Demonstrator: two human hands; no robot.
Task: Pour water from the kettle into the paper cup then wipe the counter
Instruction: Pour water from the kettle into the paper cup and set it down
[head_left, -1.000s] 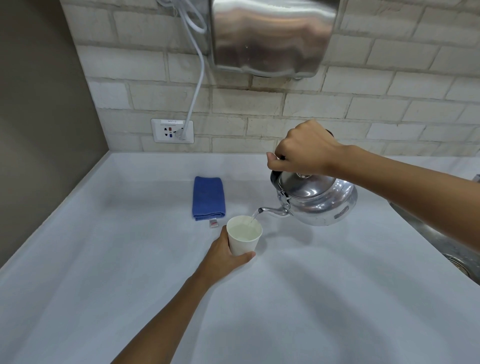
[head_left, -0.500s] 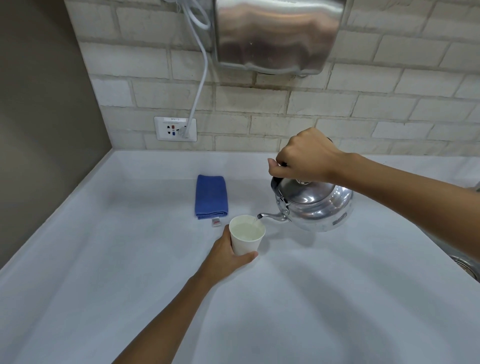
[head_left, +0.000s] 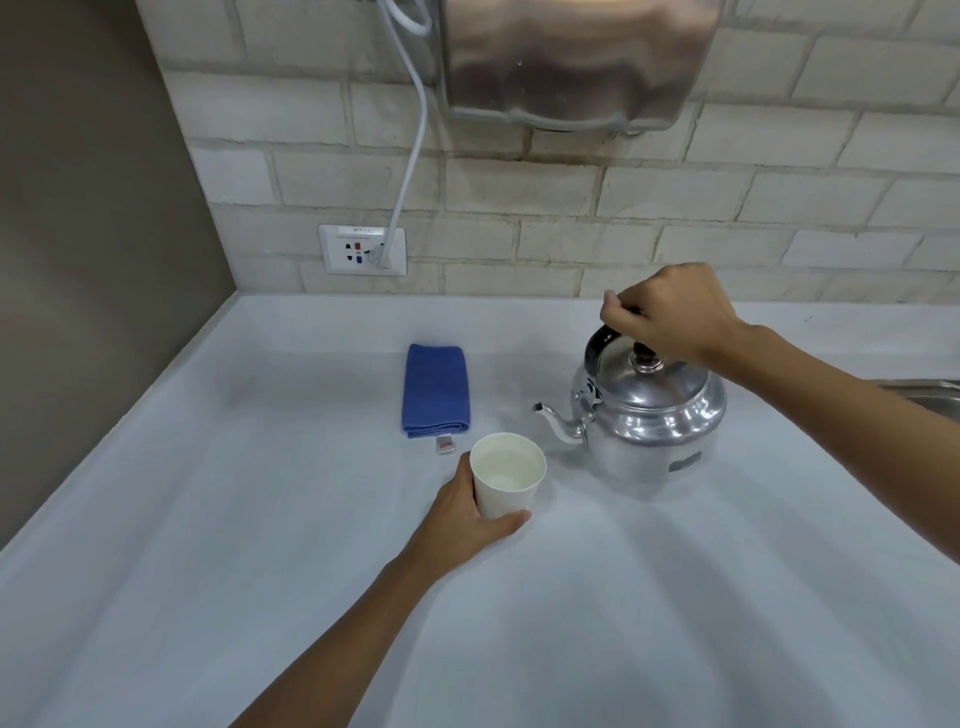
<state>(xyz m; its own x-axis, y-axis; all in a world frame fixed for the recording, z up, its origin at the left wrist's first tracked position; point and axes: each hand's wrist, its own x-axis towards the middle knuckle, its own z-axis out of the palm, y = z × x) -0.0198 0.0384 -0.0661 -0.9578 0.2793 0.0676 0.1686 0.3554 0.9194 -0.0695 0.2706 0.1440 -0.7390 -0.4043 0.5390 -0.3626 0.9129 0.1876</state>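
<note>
Left hand (head_left: 470, 512): fingers curl around the near and left side of the paper cup (head_left: 507, 476), thumb tip showing at the cup's lower right edge. The grip is closed on the cup wall; the fingers behind the cup are hidden by it. The cup stands upright on the counter (head_left: 675, 597), long axis vertical, mouth up, with clear liquid visible inside.

Right hand (head_left: 670, 312): fingers are closed around the top of the kettle's dark arched handle, and only the left end of that handle shows below the knuckles. The rest of the handle is covered by the hand. The kettle (head_left: 647, 410) hangs or sits directly below the hand; whether its base touches the counter cannot be confirmed, since its lower part blends into the reflection on the surface. The body is upright, lid knob on top, spout pointing left and toward the cup, its tip just beyond the cup rim and apart from it. No stream shows at the spout.

Beyond the left hand, farther from the person, a folded blue cloth (head_left: 436, 389) lies flat, long axis running away from the viewer, with a small tag at its near end.

On the brick wall behind, a socket (head_left: 362, 249) holds a white cable (head_left: 413, 156). A steel wall unit (head_left: 576, 57) is cut off at the top edge. A metal sink edge (head_left: 930, 392) is cut off at right.
</note>
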